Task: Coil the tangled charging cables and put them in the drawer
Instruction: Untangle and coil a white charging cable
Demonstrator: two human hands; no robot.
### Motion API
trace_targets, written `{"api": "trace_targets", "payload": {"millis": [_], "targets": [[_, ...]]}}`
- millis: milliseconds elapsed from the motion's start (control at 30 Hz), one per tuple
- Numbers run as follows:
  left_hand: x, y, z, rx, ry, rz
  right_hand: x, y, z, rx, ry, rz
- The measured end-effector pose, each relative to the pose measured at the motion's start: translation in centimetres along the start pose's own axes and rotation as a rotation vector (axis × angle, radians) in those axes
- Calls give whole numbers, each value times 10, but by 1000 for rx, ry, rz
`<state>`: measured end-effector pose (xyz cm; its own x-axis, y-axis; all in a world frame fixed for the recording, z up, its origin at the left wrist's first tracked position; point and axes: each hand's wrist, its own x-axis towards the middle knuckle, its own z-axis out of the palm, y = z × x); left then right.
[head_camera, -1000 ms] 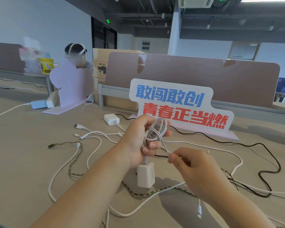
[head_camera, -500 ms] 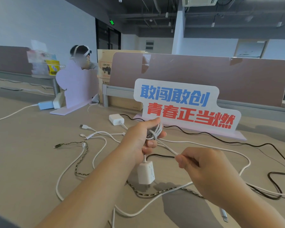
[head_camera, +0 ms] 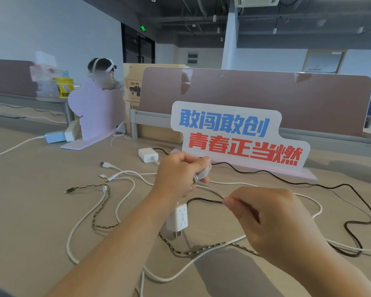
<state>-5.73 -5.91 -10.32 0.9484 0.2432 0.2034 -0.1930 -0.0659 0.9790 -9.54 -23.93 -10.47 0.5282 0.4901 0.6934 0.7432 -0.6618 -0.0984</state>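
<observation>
My left hand [head_camera: 177, 174] grips a coiled bundle of white cable [head_camera: 202, 173] above the desk. A white plug adapter [head_camera: 178, 217] hangs from that bundle below my fist. My right hand [head_camera: 272, 219] pinches the free end of the same white cable [head_camera: 214, 190], a short way right of the bundle. Loose on the desk lie other cables: a white one [head_camera: 81, 224], a braided one [head_camera: 103, 202] and a black one [head_camera: 308, 183]. No drawer is in view.
A second white adapter [head_camera: 147, 154] lies behind my left hand. A lettered sign [head_camera: 238, 133] stands across the desk's middle, with a brown partition [head_camera: 255, 97] behind it. A lilac stand [head_camera: 94, 116] and a blue charger [head_camera: 55, 137] sit at the left. Another person [head_camera: 104, 73] sits beyond.
My left hand has tipped the bundle over and lowered it, so the coil is more hidden in the fist. My right hand drew the free end out to the right.
</observation>
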Motion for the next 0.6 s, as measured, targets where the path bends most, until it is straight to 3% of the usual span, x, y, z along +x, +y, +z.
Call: {"api": "trace_targets", "payload": {"millis": [133, 400, 500, 600], "targets": [[-5, -5, 6, 228, -172, 232, 2, 8, 2, 133, 190, 17], [-22, -3, 13, 216, -611, 212, 2, 15, 3, 175, 274, 43], [-27, -2, 12, 180, -675, 146, 1, 15, 4, 250, 292, 146], [-30, -1, 15, 248, -645, 205, 3, 13, 4, 346, 221, 327]]}}
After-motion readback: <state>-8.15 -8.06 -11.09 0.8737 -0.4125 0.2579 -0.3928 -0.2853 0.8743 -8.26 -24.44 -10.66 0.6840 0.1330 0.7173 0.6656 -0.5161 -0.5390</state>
